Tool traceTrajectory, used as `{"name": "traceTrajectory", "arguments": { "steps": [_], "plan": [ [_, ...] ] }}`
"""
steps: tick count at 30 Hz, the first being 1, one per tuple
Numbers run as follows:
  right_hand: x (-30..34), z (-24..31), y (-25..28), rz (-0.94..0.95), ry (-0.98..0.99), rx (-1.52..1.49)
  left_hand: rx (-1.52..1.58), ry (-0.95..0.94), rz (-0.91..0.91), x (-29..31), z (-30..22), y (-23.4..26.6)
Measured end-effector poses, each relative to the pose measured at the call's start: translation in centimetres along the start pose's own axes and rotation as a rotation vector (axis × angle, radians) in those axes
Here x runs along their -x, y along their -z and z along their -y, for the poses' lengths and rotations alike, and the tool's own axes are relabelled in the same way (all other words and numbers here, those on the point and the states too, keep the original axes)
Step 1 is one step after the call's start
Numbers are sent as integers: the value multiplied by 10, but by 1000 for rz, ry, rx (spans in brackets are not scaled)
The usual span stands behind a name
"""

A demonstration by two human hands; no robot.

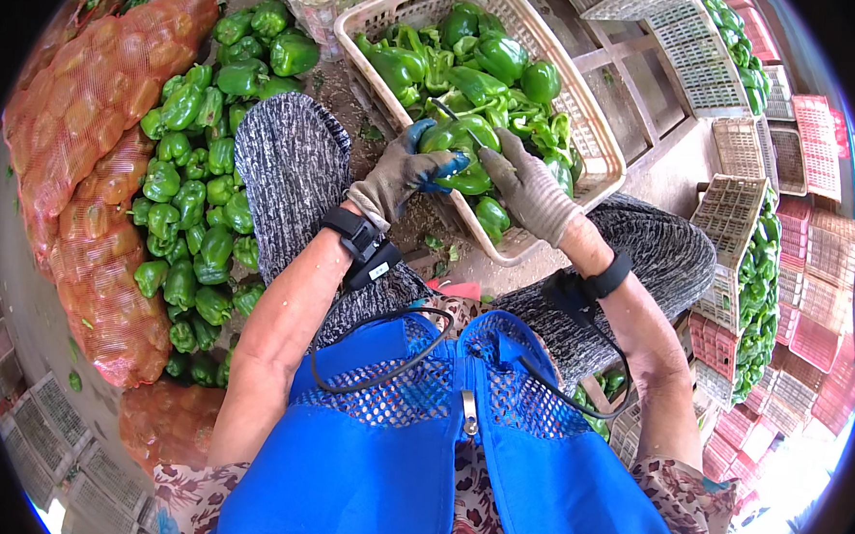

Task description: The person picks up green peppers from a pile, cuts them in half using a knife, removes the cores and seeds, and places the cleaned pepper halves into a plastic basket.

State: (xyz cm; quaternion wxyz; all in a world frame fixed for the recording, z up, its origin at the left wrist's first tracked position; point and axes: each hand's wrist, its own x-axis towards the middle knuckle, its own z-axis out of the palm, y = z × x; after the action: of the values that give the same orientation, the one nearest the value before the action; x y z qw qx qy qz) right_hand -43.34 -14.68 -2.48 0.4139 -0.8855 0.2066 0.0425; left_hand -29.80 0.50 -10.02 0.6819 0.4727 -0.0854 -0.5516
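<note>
My left hand (399, 175), in a grey glove with blue fingertips, grips a green bell pepper (461, 139) over the near edge of a beige plastic crate (574, 93). My right hand (530, 187), in a grey glove, rests against the same pepper from the right; a thin dark blade or stem (455, 120) pokes up by it, and I cannot tell what it is. The crate holds several green peppers (487, 57). Both wrists wear black bands with cables.
A heap of loose green peppers (200, 178) lies on the ground to my left, beside orange mesh sacks (92, 114). Stacks of beige and pink crates (814, 268), some holding peppers, stand on the right. My knees flank the crate.
</note>
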Motion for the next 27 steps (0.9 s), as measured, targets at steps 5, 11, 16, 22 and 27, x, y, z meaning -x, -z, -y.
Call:
{"name": "traceTrajectory", "arguments": {
  "steps": [5,11,16,22,27],
  "plan": [
    [-4,-36,-32,-12,-63,8,-198,-73,-103,-13,24,5],
    [-2,-23,2,306,-518,-792,-367,-195,111,-18,23,23],
    [-14,-36,19,470,-457,-734,-361,-190,141,-10,11,21],
    [-17,-62,3,317,-260,-552,-266,-50,27,10,-1,6],
    [-17,-106,28,-65,-470,-600,304,-46,275,40,-3,3]
  ]
}}
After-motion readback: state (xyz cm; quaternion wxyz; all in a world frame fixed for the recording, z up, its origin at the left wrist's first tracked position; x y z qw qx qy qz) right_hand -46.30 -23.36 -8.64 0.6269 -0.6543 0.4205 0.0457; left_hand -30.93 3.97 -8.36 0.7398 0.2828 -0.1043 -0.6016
